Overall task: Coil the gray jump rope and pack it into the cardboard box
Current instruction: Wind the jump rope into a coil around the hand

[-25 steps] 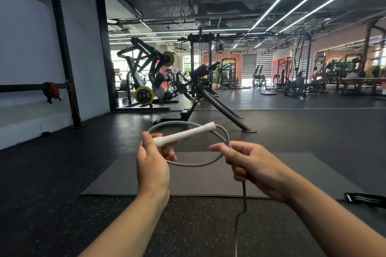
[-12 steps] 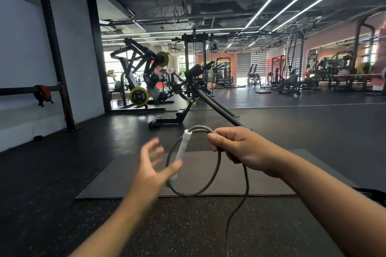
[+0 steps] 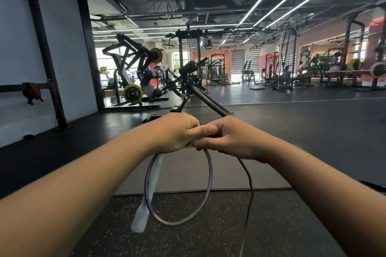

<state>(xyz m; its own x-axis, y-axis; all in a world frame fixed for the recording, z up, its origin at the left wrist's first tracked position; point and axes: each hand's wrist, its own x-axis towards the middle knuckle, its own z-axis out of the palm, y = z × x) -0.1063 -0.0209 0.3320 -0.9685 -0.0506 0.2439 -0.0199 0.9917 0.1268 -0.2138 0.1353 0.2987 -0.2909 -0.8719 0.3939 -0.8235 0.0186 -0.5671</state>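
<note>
Left hand (image 3: 174, 131) and right hand (image 3: 227, 137) grip the jump rope (image 3: 210, 183) — one loop hanging.

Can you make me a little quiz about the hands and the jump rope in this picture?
1. True or false: both hands, the left hand and the right hand, are gripping the gray jump rope.
2. The white handle is: A) lying on the mat, B) hanging down beside the loop, C) inside a box.
3. Fill in: the loop hangs over the gray ____ on the floor.

Key: 1 true. 2 B. 3 mat.
</note>
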